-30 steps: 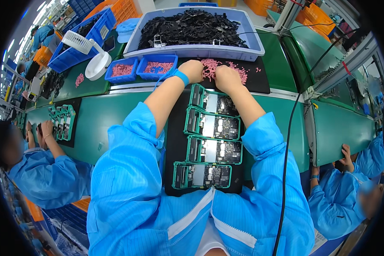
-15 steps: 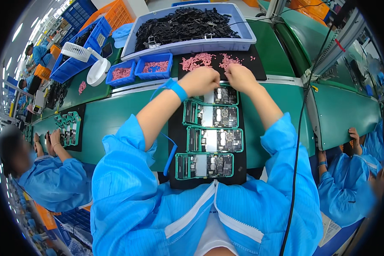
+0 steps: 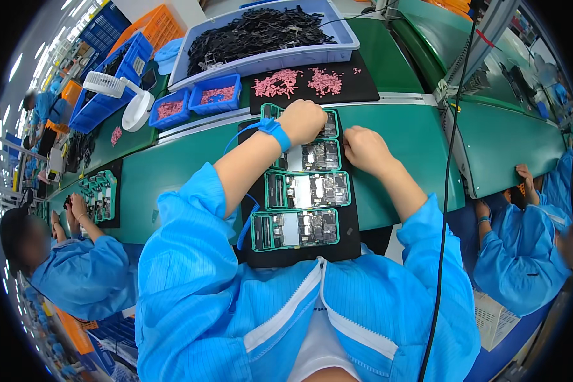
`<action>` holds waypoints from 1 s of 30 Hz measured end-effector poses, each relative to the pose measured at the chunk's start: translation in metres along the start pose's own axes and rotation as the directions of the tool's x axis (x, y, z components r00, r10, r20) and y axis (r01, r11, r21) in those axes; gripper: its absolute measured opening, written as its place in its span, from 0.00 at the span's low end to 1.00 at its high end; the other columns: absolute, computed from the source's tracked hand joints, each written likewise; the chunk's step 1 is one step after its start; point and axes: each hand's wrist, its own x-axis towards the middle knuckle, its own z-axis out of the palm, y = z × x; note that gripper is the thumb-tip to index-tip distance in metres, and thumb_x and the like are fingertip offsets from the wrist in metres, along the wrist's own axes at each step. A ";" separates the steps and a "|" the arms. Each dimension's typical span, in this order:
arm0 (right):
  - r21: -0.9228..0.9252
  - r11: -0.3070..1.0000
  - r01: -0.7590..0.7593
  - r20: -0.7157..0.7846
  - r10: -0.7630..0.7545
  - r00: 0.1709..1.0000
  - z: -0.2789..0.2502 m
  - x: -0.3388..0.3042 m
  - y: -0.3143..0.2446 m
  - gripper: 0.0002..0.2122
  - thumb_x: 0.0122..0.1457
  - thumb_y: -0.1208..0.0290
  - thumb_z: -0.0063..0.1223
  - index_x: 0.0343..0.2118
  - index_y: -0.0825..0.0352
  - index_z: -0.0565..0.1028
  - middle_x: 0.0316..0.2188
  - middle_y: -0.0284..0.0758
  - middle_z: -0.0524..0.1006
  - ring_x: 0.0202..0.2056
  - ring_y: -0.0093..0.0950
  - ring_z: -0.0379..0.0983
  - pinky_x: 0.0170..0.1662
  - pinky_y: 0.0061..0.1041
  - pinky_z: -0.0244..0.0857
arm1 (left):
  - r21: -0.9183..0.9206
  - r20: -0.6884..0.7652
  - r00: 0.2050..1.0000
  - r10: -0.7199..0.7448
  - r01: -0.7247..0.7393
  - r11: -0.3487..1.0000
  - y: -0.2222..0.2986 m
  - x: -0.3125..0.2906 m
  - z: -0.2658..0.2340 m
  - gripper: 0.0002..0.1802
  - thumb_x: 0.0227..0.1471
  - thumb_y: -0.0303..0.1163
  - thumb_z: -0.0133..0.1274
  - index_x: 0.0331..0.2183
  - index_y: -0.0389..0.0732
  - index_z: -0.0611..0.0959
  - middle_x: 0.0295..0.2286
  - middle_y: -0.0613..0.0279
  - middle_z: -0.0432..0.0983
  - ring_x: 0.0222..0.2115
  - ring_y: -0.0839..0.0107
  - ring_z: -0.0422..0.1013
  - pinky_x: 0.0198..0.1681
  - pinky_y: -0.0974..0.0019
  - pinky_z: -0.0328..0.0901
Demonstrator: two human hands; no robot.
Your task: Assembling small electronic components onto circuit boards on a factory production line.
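Several opened phones in green frames lie in a column on a black mat (image 3: 354, 242), their circuit boards bare. My left hand (image 3: 304, 121), with a blue wrist strap (image 3: 274, 134), is over the farthest phone (image 3: 330, 127) and hides its middle. Its fingers are curled closed, and anything between them is hidden. Just right of the second phone (image 3: 322, 155) is my right hand (image 3: 366, 148), thumb and fingers pinched together. Whatever it holds is too small to make out. Closer to me are a third phone (image 3: 319, 189) and the nearest phone (image 3: 317, 227).
Beyond the phones, pink pieces (image 3: 277, 84) lie in two heaps on another black mat (image 3: 360, 89). Blue trays (image 3: 218, 105) of pink pieces sit to the left. A large bin (image 3: 280, 54) of black parts stands behind. A black cable (image 3: 449, 159) hangs at right. Co-workers sit on both sides.
My right hand has come nearer to me, from the farthest phone to beside the second. My left hand has shifted rightward over the farthest phone. The whole view has tilted slightly.
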 end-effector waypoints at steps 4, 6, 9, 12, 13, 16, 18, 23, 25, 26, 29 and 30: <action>-0.043 0.999 0.007 0.016 -0.006 1.000 0.002 0.000 0.001 0.03 0.44 0.77 0.50 0.22 0.70 0.72 0.26 0.45 0.75 0.31 0.45 0.73 0.37 0.40 0.68 | 0.198 0.075 0.996 0.052 -0.066 0.978 0.014 0.003 -0.011 0.04 0.35 0.29 0.58 0.21 0.44 0.83 0.24 0.59 0.78 0.31 0.61 0.75 0.34 0.60 0.67; -0.092 0.996 0.006 0.059 0.000 0.998 0.002 0.000 -0.002 0.03 0.44 0.77 0.50 0.23 0.70 0.73 0.26 0.46 0.75 0.31 0.45 0.73 0.37 0.40 0.68 | 0.204 0.049 0.997 0.058 -0.067 0.977 0.015 0.000 -0.008 0.04 0.35 0.29 0.58 0.21 0.44 0.83 0.24 0.59 0.78 0.30 0.61 0.75 0.34 0.60 0.67; -0.124 0.992 -0.013 0.069 0.021 0.997 0.000 -0.001 -0.005 0.03 0.44 0.77 0.49 0.23 0.70 0.73 0.26 0.46 0.75 0.31 0.45 0.74 0.37 0.41 0.68 | 0.025 0.002 1.000 0.002 -0.002 1.000 0.007 -0.009 -0.001 0.05 0.37 0.29 0.56 0.23 0.43 0.83 0.25 0.57 0.78 0.32 0.58 0.74 0.36 0.58 0.68; 0.003 0.998 -0.068 -0.008 0.068 0.998 0.001 -0.004 0.004 0.04 0.48 0.74 0.49 0.24 0.69 0.73 0.26 0.46 0.75 0.30 0.44 0.73 0.36 0.42 0.67 | -0.177 -0.098 0.995 -0.029 0.011 0.984 0.005 -0.025 0.000 0.12 0.40 0.27 0.54 0.32 0.43 0.84 0.30 0.56 0.76 0.35 0.56 0.73 0.39 0.58 0.68; 0.074 0.995 -0.073 -0.040 0.076 0.996 -0.002 -0.004 0.005 0.04 0.49 0.73 0.50 0.24 0.68 0.73 0.26 0.45 0.75 0.30 0.44 0.73 0.35 0.41 0.67 | -0.230 -0.142 0.989 -0.036 0.002 0.973 0.004 -0.031 0.003 0.14 0.40 0.26 0.54 0.34 0.44 0.84 0.31 0.56 0.76 0.35 0.57 0.73 0.39 0.59 0.68; 0.250 0.966 -0.065 -0.021 0.072 0.997 -0.009 -0.003 -0.002 0.05 0.50 0.71 0.53 0.25 0.66 0.74 0.24 0.41 0.75 0.28 0.40 0.73 0.31 0.36 0.66 | -0.178 -0.119 0.993 0.009 -0.030 0.984 0.002 -0.037 0.007 0.18 0.42 0.24 0.52 0.37 0.50 0.85 0.33 0.59 0.74 0.37 0.59 0.72 0.40 0.61 0.68; 0.333 0.943 -0.020 0.045 0.005 0.999 -0.014 -0.001 -0.020 0.04 0.48 0.72 0.55 0.25 0.66 0.75 0.23 0.39 0.75 0.25 0.37 0.73 0.29 0.33 0.66 | -0.182 -0.141 0.989 -0.034 0.008 0.983 0.000 -0.038 0.009 0.09 0.47 0.33 0.54 0.32 0.50 0.86 0.33 0.56 0.74 0.37 0.56 0.72 0.38 0.57 0.68; 0.303 0.948 0.095 0.094 -0.129 0.987 -0.004 -0.005 -0.031 0.03 0.47 0.74 0.55 0.25 0.66 0.75 0.23 0.38 0.75 0.24 0.35 0.73 0.28 0.31 0.67 | -0.182 -0.126 0.985 -0.119 0.095 0.979 0.002 -0.031 0.016 0.08 0.48 0.32 0.55 0.33 0.47 0.85 0.33 0.58 0.73 0.37 0.58 0.71 0.39 0.60 0.66; 0.250 0.965 0.079 0.104 -0.108 0.989 -0.003 -0.004 -0.032 0.03 0.47 0.74 0.55 0.25 0.66 0.75 0.23 0.38 0.75 0.25 0.34 0.73 0.29 0.30 0.67 | -0.204 -0.138 0.983 -0.120 0.090 0.975 0.007 -0.033 0.008 0.09 0.47 0.30 0.56 0.34 0.46 0.85 0.34 0.58 0.74 0.38 0.58 0.71 0.39 0.60 0.67; 0.251 0.964 0.084 0.113 -0.115 0.987 -0.003 -0.004 -0.034 0.03 0.47 0.74 0.55 0.25 0.66 0.75 0.23 0.38 0.75 0.25 0.34 0.73 0.29 0.30 0.67 | -0.208 -0.142 0.983 -0.119 0.088 0.974 0.010 -0.035 0.005 0.10 0.46 0.29 0.56 0.34 0.45 0.85 0.35 0.58 0.74 0.39 0.58 0.71 0.40 0.60 0.67; 0.214 0.969 0.126 0.115 -0.153 0.982 -0.004 -0.003 -0.038 0.03 0.47 0.74 0.55 0.24 0.66 0.74 0.23 0.38 0.75 0.26 0.35 0.73 0.30 0.31 0.67 | -0.187 -0.145 0.984 -0.104 0.076 0.979 0.009 -0.041 0.007 0.11 0.46 0.28 0.55 0.36 0.46 0.85 0.36 0.59 0.75 0.39 0.59 0.71 0.41 0.60 0.67; 0.222 0.963 0.156 0.102 -0.182 0.978 -0.003 -0.001 -0.041 0.03 0.46 0.75 0.54 0.24 0.66 0.74 0.23 0.38 0.75 0.26 0.36 0.73 0.30 0.32 0.67 | -0.180 -0.120 0.985 -0.122 0.099 0.979 0.008 -0.042 0.007 0.12 0.46 0.27 0.55 0.36 0.47 0.85 0.36 0.59 0.75 0.39 0.59 0.72 0.41 0.60 0.67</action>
